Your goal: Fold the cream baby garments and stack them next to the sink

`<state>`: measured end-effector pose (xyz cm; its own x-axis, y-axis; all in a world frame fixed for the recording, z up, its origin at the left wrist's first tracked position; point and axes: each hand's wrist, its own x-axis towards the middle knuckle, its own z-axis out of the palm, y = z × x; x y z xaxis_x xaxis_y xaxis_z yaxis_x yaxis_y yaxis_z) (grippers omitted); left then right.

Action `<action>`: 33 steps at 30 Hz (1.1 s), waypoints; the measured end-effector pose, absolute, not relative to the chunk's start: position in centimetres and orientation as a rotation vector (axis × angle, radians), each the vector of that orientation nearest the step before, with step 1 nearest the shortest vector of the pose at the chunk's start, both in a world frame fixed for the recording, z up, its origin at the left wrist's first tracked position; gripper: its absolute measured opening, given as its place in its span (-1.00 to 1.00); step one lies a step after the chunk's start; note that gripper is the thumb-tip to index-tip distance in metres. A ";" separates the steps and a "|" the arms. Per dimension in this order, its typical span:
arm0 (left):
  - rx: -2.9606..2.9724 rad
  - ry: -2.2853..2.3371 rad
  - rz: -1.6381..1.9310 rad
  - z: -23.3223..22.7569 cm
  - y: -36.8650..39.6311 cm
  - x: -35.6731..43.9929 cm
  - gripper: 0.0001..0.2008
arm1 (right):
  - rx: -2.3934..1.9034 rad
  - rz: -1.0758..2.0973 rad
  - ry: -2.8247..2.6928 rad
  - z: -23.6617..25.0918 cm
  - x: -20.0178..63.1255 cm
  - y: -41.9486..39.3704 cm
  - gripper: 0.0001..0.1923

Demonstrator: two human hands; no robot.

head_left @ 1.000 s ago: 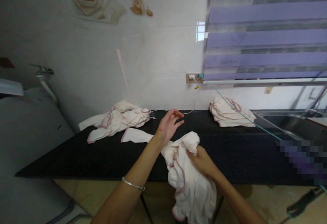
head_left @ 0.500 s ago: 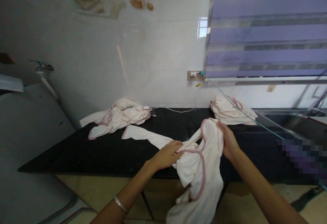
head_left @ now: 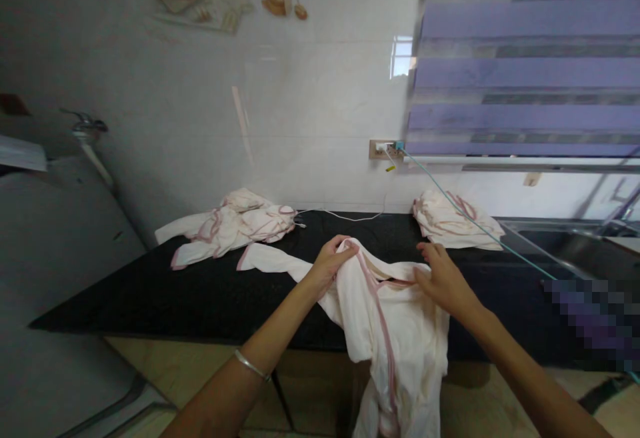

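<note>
A white long-sleeved garment (head_left: 413, 331) with pink trim hangs over the counter's front edge, its neck opening spread between my hands. My left hand (head_left: 333, 265) is closed on one side of the pink-trimmed neckline, thumb on top. On the other side, my right hand (head_left: 443, 285) has its thumb against the neckline and its fingers raised beyond the fabric, in a loose hold. One sleeve stretches left across the dark counter. The lower part of the garment runs out of view at the bottom.
On the black counter (head_left: 150, 298), a rumpled pile of similar garments (head_left: 240, 225) lies at left and a folded stack (head_left: 455, 225) at right. A teal cord (head_left: 475, 218) runs from the wall socket (head_left: 385, 150) toward the right. A sink (head_left: 585, 251) is set in the far right.
My left hand has moved up to the neckline and gripped it. The garment has turned so its neckline spreads between both hands, and my right hand's hold has loosened.
</note>
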<state>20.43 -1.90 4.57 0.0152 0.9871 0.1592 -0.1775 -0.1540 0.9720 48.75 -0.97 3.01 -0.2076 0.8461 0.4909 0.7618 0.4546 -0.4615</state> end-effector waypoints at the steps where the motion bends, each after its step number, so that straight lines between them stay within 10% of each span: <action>1: 1.201 0.958 1.382 4.8 -1.5 20.9 -0.52 | -1.234 0.203 -2.061 2.9 47.5 -1.7 -0.74; 6: 1.387 1.193 1.369 5.1 0.3 21.4 -0.53 | -1.037 0.435 -2.267 0.4 43.5 -3.5 -0.96; 11: 1.965 2.021 0.899 3.9 -1.9 20.5 -0.25 | -1.122 0.392 -2.304 -2.8 44.5 -1.9 -0.63; 17: 2.235 2.195 0.382 1.0 -5.8 21.3 -0.47 | -1.401 0.268 -2.373 -2.1 46.0 -1.2 -0.49; 33: 1.688 1.595 1.598 4.9 -3.8 21.0 -0.73 | -1.487 0.290 -2.534 -0.1 50.2 -0.3 -0.71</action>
<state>21.01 -3.83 4.86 -0.2501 0.8397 0.4820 0.4800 -0.3248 0.8149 50.20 -0.31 -0.06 -0.4796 0.8752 0.0632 0.8382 0.4783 -0.2620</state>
